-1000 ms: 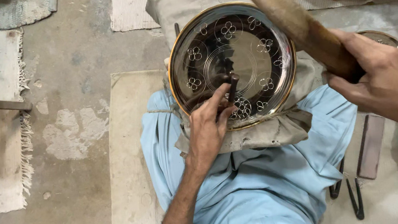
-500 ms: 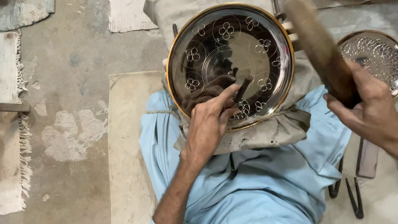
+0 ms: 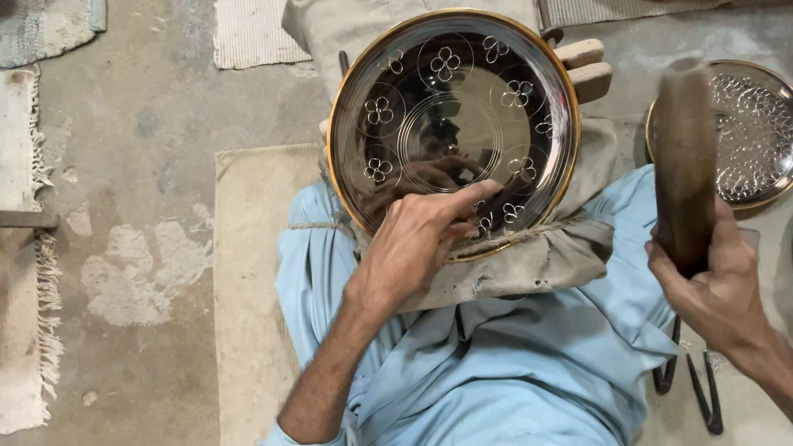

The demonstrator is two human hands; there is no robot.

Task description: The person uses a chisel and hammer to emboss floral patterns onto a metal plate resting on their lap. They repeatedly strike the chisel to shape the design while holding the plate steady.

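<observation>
Mid-engraving I'd say: left hand (image 3: 415, 246) pinching a punch on the flower-patterned brass tray (image 3: 452, 125), right hand (image 3: 717, 289) gripping the raised wooden mallet (image 3: 684, 162), so a square strike comes next.

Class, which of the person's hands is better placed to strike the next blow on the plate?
Right hand: it grips the raised wooden mallet beside the engraved round plate. Left hand rests on the plate.

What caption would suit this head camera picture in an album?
Left hand pressed on a flower-engraved round metal plate, right hand gripping a wooden mallet raised beside it.
</observation>
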